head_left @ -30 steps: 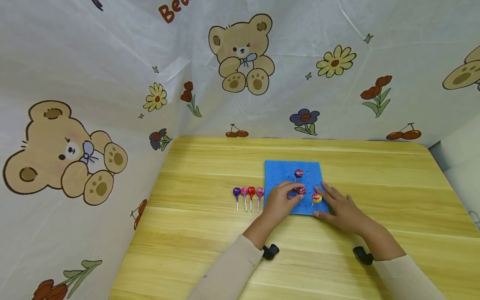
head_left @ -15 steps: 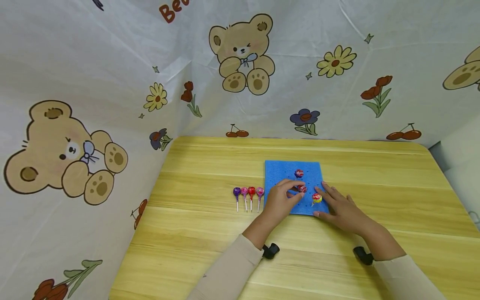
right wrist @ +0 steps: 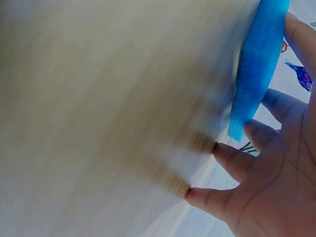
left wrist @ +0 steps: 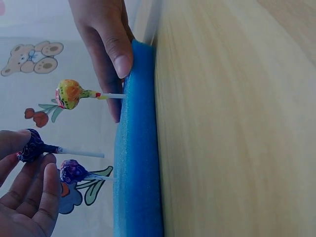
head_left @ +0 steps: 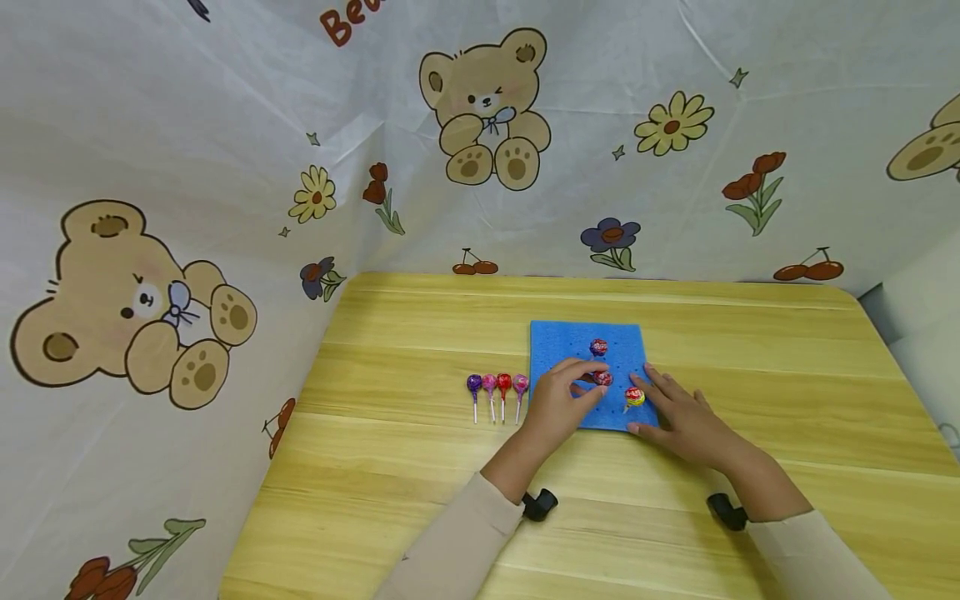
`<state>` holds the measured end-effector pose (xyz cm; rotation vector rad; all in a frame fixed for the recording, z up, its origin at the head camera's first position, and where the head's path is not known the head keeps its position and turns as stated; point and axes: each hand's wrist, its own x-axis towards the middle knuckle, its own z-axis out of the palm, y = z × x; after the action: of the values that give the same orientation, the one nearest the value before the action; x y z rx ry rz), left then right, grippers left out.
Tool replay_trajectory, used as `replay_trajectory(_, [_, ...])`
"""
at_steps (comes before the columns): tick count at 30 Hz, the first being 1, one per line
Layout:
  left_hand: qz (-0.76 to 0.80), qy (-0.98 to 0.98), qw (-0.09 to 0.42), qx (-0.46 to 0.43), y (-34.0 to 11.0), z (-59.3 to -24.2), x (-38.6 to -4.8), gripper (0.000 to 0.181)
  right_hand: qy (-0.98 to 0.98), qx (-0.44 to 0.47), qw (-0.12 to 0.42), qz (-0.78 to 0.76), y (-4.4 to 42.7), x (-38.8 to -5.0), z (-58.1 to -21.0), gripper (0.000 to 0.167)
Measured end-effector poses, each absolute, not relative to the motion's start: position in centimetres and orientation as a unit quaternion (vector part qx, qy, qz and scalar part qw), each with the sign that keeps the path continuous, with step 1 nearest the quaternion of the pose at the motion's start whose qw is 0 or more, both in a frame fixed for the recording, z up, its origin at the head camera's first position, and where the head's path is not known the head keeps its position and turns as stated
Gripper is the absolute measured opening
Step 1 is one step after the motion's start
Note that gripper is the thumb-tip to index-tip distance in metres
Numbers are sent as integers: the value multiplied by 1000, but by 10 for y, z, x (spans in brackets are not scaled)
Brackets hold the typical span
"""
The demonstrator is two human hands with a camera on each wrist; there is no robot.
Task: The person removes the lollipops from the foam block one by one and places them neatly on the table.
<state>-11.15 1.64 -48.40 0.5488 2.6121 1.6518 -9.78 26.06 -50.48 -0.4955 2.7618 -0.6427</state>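
My left hand (head_left: 557,402) pinches a lollipop (head_left: 602,378) by its wrapped head, above the blue foam block (head_left: 551,342). In the left wrist view this lollipop's white stick (left wrist: 81,153) points at the foam, its tip a little apart from it. Two other lollipops stand in the foam: a yellow one (left wrist: 69,95) near my right hand and a purple-and-red one (head_left: 597,347) farther back. With fingers spread, my right hand (head_left: 686,421) rests against the block's right edge; some of its fingertips touch the tabletop in the right wrist view.
Left of the block, several lollipops lie in a row on the wooden table (head_left: 405,467), among them a purple one (head_left: 474,383) and a red one (head_left: 504,382). Small holes dot the foam. A bear-print cloth (head_left: 285,92) hangs behind and at the left.
The held lollipop has shifted slightly away from me over the foam, with my left fingers still pinching it. My right hand has stayed in place at the block's edge.
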Motion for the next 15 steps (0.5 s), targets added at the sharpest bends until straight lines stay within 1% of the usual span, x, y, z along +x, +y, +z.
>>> replay_trajectory(5, [531, 830, -5, 170, 11, -484, -109, 33, 951, -170, 131, -221, 261, -98, -506, 86])
replay_trajectory(15, [545, 828, -9, 130, -4, -484, -107, 34, 950, -166, 136, -226, 260, -97, -503, 86])
